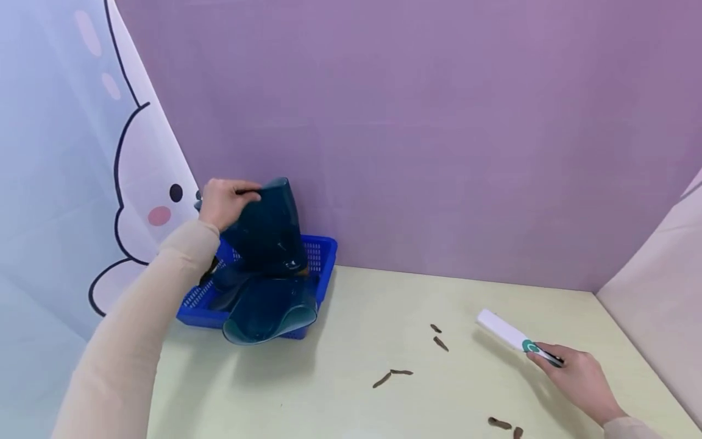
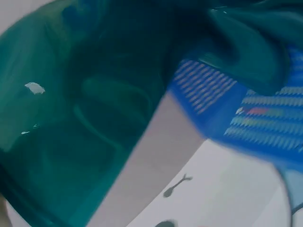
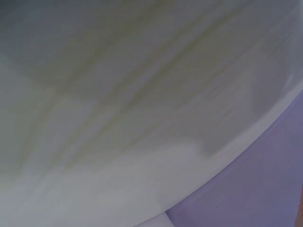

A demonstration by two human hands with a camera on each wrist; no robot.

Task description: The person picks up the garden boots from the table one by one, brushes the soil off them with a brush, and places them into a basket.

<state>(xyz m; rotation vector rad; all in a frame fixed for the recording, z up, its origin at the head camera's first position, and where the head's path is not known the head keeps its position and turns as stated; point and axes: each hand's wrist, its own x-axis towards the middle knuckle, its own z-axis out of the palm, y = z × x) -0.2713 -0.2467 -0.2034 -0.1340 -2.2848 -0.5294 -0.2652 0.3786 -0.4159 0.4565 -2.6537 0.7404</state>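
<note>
My left hand [image 1: 226,200] pinches the top rim of a glossy dark teal rain boot [image 1: 267,228], whose shaft rises above a blue basket [image 1: 327,259]. The second boot [image 1: 270,308] lies over the basket's front edge with its wide opening facing me. In the left wrist view, the glossy boot [image 2: 71,137] fills the left side. My right hand [image 1: 584,378] grips the dark handle of a long white brush-like tool [image 1: 501,329] with a green ring mark, its pale head pointing up and left over the table. The right wrist view shows no tool.
Several small brown pieces [image 1: 440,344] lie scattered across the pale table [image 1: 356,317], some near the front edge [image 1: 499,422]. A purple backdrop [image 1: 411,152] stands behind, and a printed cartoon cloth [image 1: 153,201] hangs at the left.
</note>
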